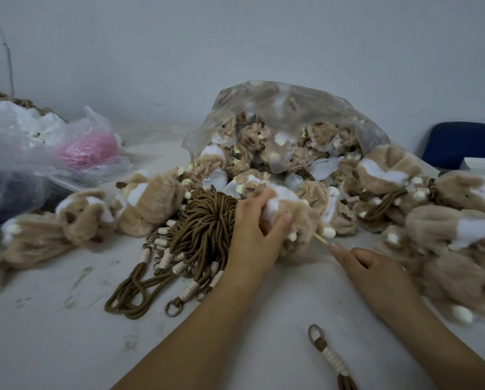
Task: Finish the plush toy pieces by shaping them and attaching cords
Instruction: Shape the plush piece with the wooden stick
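In the middle of the frame we see the left hand (252, 229) gripping one plush piece (300, 218), fingers wrapped over its white patch and thumb pressed on the tan fur. The right hand (376, 268), lower right, has curled fingers and appears to pinch the end of a thin stick (321, 240), whose tip goes into the piece beside a small cream bobble. The bundle of cords (204, 220) lies just left of the left hand on the worktop (66, 333), and a single loose cord (331, 358) lies at the bottom of the frame between the forearms.

We judge the shaping is under way and no cord is attached to this piece. Pushed too hard, the stick could pierce the fabric or slip towards the left thumb close by. A loose grip would let the soft piece twist. A sweep of the right forearm could knock the loose cord away.
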`<state>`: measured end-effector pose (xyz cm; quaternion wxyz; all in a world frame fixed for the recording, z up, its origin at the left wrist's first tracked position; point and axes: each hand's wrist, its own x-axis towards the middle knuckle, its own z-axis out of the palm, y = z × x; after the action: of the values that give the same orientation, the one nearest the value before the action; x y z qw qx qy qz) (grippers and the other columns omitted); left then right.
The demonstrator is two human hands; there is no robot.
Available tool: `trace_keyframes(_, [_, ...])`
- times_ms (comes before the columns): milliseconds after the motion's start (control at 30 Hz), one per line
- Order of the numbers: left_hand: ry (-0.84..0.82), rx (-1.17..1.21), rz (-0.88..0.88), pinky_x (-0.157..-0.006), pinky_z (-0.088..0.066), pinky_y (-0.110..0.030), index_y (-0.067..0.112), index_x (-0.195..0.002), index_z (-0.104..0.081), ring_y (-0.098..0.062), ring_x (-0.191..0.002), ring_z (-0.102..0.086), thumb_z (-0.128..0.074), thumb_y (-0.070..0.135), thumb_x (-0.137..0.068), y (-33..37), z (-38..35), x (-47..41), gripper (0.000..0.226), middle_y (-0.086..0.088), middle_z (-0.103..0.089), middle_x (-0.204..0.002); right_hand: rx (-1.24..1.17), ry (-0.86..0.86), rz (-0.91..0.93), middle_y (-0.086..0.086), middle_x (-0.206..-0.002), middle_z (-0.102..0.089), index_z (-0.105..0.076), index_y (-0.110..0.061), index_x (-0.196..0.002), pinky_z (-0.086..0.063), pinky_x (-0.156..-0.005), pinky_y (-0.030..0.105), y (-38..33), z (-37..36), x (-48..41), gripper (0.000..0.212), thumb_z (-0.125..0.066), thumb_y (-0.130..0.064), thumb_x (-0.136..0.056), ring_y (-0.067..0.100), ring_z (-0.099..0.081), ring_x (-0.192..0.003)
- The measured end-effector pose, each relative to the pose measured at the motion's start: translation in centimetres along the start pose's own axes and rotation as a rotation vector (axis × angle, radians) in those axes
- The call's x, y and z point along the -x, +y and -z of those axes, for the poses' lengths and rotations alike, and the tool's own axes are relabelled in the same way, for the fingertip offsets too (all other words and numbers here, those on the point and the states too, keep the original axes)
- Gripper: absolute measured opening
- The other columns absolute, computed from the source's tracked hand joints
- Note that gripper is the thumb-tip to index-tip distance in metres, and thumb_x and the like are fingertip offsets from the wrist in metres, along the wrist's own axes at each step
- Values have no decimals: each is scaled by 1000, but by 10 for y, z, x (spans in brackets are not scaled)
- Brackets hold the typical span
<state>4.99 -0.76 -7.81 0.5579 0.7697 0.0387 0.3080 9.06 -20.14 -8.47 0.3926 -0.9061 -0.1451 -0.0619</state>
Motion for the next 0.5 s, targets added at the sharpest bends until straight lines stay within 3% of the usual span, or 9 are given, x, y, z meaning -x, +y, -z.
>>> trace_keyframes(100, [-34,91,35,-78,-48,-8,37,-118,-58,11,-98,-55,-67,33,-92,3,1,0,28,15,-51,-123,-8,-5,10,-6,-48,-24,-25,-15,-57,-30,-41,16,0,1,0,67,-40,-80,-65,9,-27,-40])
trace_keyframes(200, [-112,374,166,-61,-60,-28,28,-107,-63,-15,-72,-71,-65,22,-95,9,0,2,14,-8,-72,-101,4,-7,18,-5,-48,-24,-25,-15,-57,-27,-39,19,0,1,0,67,-40,-79,-66,8,-26,-40])
trace_keyframes(267, [-129,464,196,-71,-62,-35,22,-104,-66,-24,-83,-74,-63,17,-96,10,0,3,10,-5,-74,-94,-5,-4,16,-6,-47,-24,-25,-18,-55,-26,-39,19,0,2,1,63,-42,-78,-66,8,-26,-40])
trace_keyframes(333, [-144,535,208,-78,-61,-32,14,-104,-67,-25,-96,-73,-61,15,-97,10,-3,4,10,-8,-73,-103,-38,0,12,-6,-46,-25,-27,-19,-55,-26,-38,18,-1,2,1,60,-43,-75,-65,8,-26,-39])
trace_keyframes(433, [-163,558,221,-83,-59,-31,10,-106,-70,-24,-99,-72,-58,17,-98,9,-7,7,16,-14,-73,-108,-59,-1,-4,-7,-44,-26,-30,-17,-56,-26,-37,17,1,2,0,59,-42,-73,-66,8,-27,-39])
trace_keyframes(500, [-138,492,210,-90,-58,-38,13,-104,-71,-27,-101,-71,-58,18,-99,7,-8,7,16,-13,-74,-105,-60,1,-11,-7,-44,-27,-32,-16,-57,-27,-38,17,1,1,-1,60,-41,-75,-65,8,-28,-39])
